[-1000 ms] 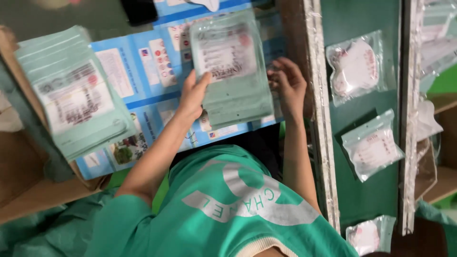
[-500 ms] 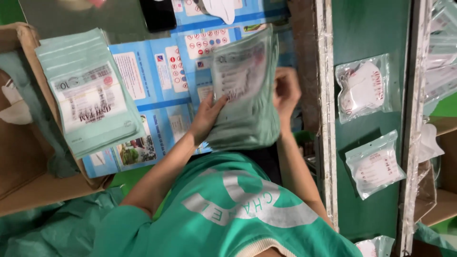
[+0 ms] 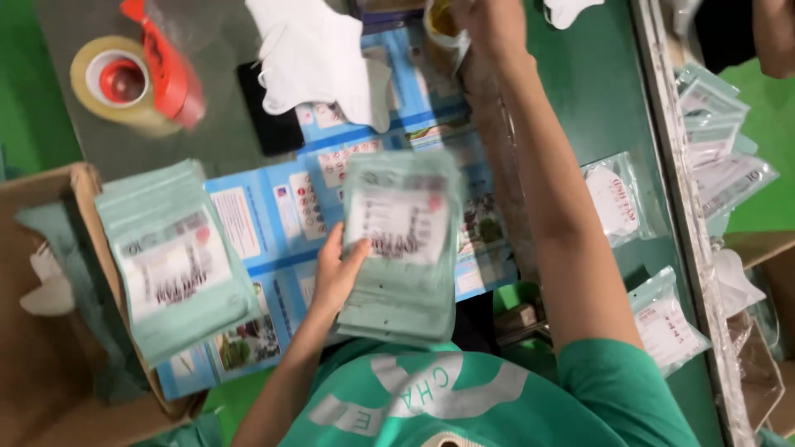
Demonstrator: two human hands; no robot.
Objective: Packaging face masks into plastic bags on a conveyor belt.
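Observation:
My left hand (image 3: 335, 273) grips the left edge of a thick stack of pale green labelled pouches (image 3: 402, 244), held low over a blue printed sheet (image 3: 273, 215). My right hand (image 3: 489, 21) is stretched far forward to the top edge of the view, fingers closed near a small crinkly clear bag (image 3: 443, 21); what it grips is blurred. A second stack of green pouches (image 3: 174, 261) lies to the left, overhanging a cardboard box (image 3: 50, 364).
A tape dispenser with a red handle (image 3: 137, 74) and white gloves (image 3: 319, 58) lie at the back. Clear pouches with round white pads (image 3: 617, 203) rest on the green table at right, beside a metal rail (image 3: 679, 190) and more pouches beyond it.
My right hand let go of the pouch stack and reached far forward. The left hand alone now holds the stack. The view tilted up, showing the tape and gloves.

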